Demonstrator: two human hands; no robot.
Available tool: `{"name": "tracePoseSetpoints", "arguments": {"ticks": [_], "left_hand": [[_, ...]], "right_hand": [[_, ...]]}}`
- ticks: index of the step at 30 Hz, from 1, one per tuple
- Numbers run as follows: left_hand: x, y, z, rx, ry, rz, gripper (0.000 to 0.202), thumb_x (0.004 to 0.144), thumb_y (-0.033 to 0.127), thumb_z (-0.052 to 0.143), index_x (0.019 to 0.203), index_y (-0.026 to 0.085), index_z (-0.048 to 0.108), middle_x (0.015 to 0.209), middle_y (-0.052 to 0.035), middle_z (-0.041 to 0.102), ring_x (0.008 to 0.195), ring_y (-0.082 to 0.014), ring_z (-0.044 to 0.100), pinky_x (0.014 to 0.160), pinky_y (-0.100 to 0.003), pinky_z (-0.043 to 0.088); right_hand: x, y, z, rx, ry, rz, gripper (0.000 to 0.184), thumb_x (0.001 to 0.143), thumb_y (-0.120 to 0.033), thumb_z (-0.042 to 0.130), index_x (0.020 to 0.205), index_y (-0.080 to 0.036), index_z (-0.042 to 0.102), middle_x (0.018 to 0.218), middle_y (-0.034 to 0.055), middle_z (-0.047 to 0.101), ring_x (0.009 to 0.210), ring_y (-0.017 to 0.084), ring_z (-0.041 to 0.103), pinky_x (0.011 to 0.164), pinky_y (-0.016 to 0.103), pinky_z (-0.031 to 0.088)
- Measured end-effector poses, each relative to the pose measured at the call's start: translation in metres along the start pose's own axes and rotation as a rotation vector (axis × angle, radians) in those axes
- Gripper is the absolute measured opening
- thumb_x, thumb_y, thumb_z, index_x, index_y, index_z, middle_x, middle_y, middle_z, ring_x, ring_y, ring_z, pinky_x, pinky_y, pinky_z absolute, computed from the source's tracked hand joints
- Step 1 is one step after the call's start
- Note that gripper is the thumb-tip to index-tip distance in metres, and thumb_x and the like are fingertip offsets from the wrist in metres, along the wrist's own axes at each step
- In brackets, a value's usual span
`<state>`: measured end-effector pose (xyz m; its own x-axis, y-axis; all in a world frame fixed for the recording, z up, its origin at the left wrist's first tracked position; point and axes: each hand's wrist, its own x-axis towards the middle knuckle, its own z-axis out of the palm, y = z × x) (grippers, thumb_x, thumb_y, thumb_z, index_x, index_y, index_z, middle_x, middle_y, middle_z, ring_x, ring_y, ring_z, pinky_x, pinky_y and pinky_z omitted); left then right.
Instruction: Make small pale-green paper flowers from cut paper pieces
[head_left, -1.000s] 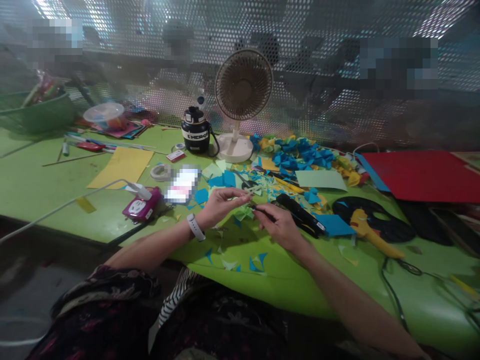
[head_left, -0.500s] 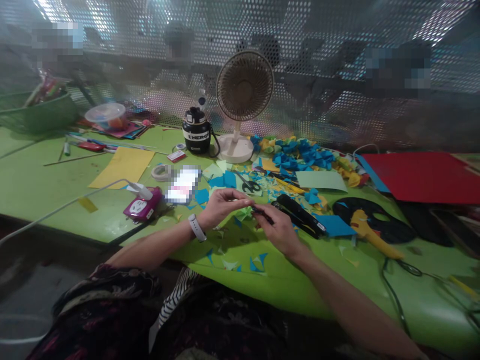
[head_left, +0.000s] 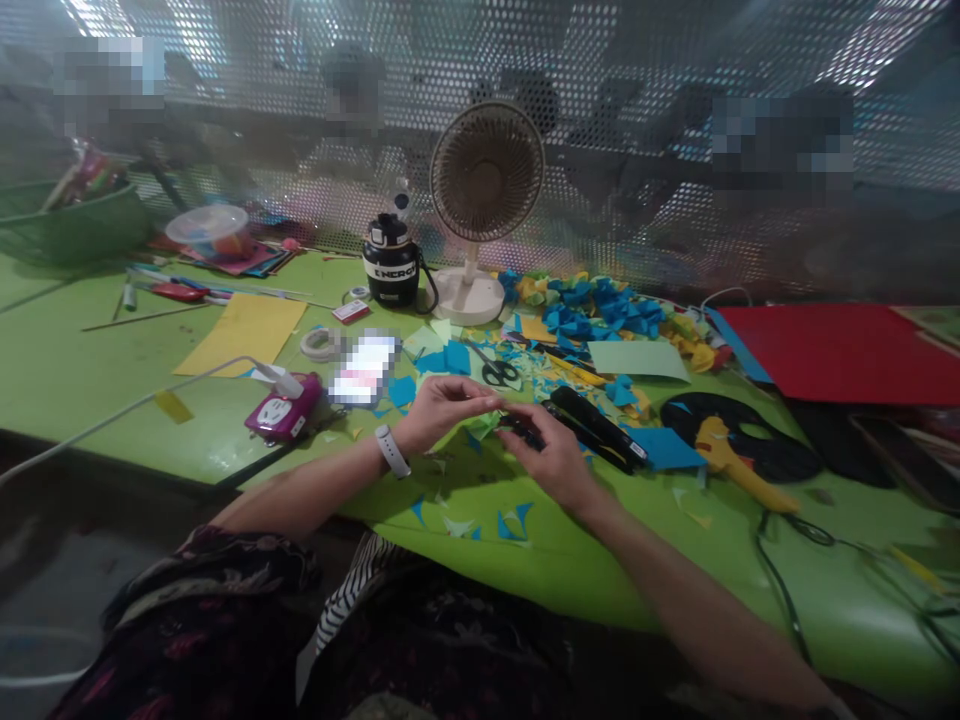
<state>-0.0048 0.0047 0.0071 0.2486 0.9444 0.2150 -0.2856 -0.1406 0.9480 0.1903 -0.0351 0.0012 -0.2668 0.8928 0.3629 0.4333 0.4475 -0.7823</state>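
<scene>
My left hand, with a white watch on its wrist, is closed in a pinch. A small light-green paper piece shows under its fingertips and appears to be held there. Close by on the right, my right hand has its fingers curled around a small dark object. Most of that object is hidden, so its kind is unclear. The fingertips of both hands nearly meet. Black-handled scissors lie just beyond them, and a black stapler rests beside my right hand.
Paper scraps litter the green table. Behind stand a fan and a black bottle. A purple power adapter and a phone are at left. A yellow glue gun with its cord lies at right.
The view has shifted slightly. Both hands stay close together, with small finger movements; the right fingers have shifted a little around the dark object.
</scene>
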Motion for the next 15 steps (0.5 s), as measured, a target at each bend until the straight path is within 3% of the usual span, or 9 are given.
{"name": "tracePoseSetpoints", "arguments": {"ticks": [5,11,15], "left_hand": [[-0.0013,0.0,-0.001,0.027,-0.051,0.014,0.025,0.066,0.037,0.088,0.074,0.017,0.076,0.086,-0.0066,0.079,0.082,-0.0168,0.073,0.083,-0.033,0.06],[-0.002,0.001,-0.0008,0.041,-0.079,0.02,0.027,0.068,0.04,0.086,0.076,0.017,0.076,0.088,-0.0074,0.079,0.082,-0.0175,0.073,0.084,-0.034,0.06],[-0.0035,0.0031,0.0014,0.017,-0.037,0.047,0.03,0.063,0.038,0.089,0.064,0.016,0.07,0.084,-0.0064,0.078,0.085,-0.0186,0.074,0.085,-0.035,0.06]], "right_hand": [[-0.0027,0.0004,0.0022,0.052,0.009,0.013,0.029,0.096,-0.044,0.054,0.108,-0.021,0.067,0.098,0.0077,0.07,0.066,0.016,0.066,0.066,0.033,0.057],[0.0006,0.0019,-0.0008,0.083,-0.048,0.03,0.037,0.097,-0.051,0.048,0.109,-0.022,0.068,0.088,0.0058,0.067,0.065,0.016,0.063,0.061,0.031,0.055],[-0.0014,0.0011,0.0015,0.065,-0.053,0.019,0.036,0.095,-0.051,0.052,0.109,-0.022,0.068,0.094,0.0075,0.069,0.075,0.018,0.066,0.07,0.035,0.057]]}}
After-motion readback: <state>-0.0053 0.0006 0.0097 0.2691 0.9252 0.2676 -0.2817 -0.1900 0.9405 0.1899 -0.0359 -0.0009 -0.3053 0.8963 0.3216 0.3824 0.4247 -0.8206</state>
